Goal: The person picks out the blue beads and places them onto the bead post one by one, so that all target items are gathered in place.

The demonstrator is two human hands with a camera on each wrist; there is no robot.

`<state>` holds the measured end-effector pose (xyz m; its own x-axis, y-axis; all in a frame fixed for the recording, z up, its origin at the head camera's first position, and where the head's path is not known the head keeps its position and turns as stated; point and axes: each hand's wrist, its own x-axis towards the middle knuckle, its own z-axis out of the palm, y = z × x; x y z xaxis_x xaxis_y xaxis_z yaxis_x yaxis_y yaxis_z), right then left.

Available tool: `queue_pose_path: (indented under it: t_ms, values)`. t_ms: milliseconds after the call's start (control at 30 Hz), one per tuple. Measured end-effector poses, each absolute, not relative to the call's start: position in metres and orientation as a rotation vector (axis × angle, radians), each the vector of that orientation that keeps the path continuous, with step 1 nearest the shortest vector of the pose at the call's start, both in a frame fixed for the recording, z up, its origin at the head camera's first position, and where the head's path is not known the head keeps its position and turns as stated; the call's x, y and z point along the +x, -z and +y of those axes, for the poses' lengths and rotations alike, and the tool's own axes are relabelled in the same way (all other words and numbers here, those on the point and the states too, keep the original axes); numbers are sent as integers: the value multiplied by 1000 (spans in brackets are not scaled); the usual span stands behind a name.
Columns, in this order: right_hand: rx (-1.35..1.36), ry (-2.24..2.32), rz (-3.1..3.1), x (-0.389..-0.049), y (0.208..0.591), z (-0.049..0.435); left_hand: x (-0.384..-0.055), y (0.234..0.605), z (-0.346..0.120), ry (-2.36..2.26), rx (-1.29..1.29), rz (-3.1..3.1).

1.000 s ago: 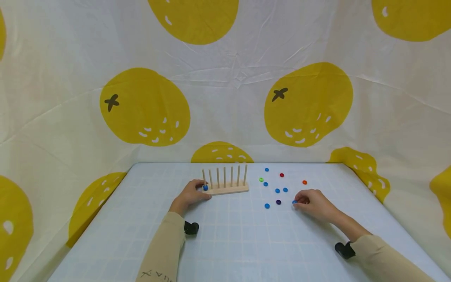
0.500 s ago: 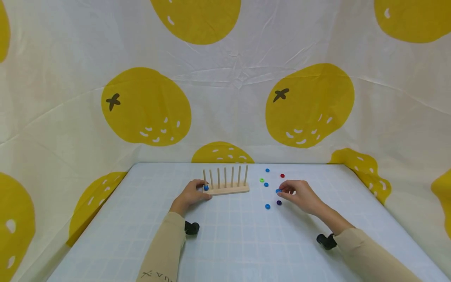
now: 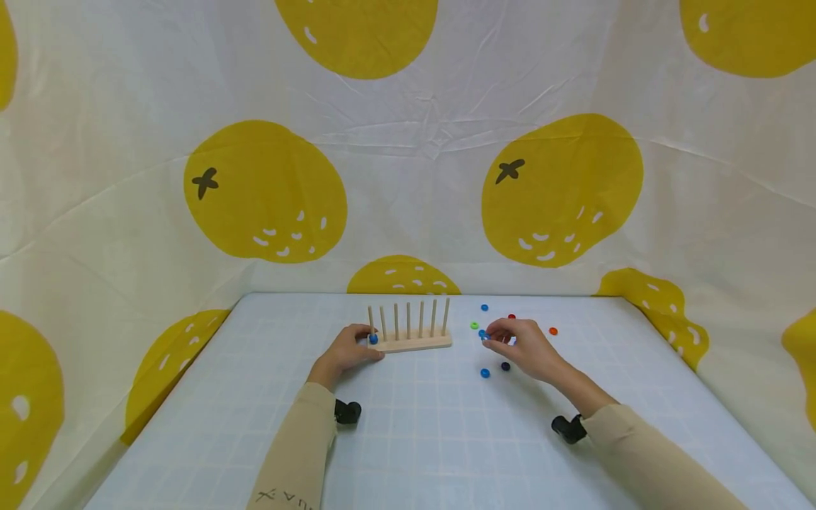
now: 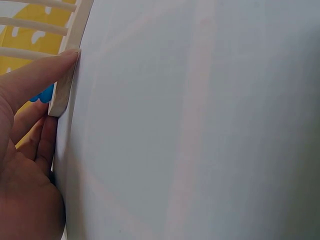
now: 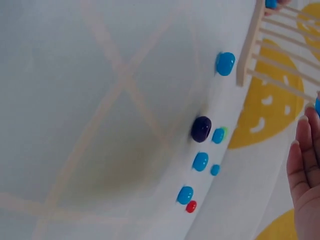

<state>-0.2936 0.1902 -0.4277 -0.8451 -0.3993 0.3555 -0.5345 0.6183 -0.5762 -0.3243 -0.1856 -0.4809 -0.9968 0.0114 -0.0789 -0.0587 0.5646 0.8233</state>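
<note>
A wooden peg rack with a row of upright pegs stands at the table's middle. My left hand grips its left end, thumb along the front edge and fingers behind, as the left wrist view also shows. A blue bead sits low on the leftmost peg; the other pegs are bare. Right of the rack, my right hand pinches another blue bead above the table. The right wrist view cuts off most of this bead and the thumb. In the head view the right hand hides some beads behind it.
Loose beads lie right of the rack: a dark purple one, several blue ones, a green one, a red one and an orange one. A fruit-print cloth hangs behind the table.
My right hand has picked up a blue bead from the right side and carried it left toward the rack. The left hand and the rack have stayed in place.
</note>
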Motion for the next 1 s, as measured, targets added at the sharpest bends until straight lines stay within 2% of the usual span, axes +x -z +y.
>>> queue_pose_path:
  t_ms: [1000]
  values:
    - [937,-1131,-2529,-305,422,136,-323,480,-184,-1417,-32,2732]
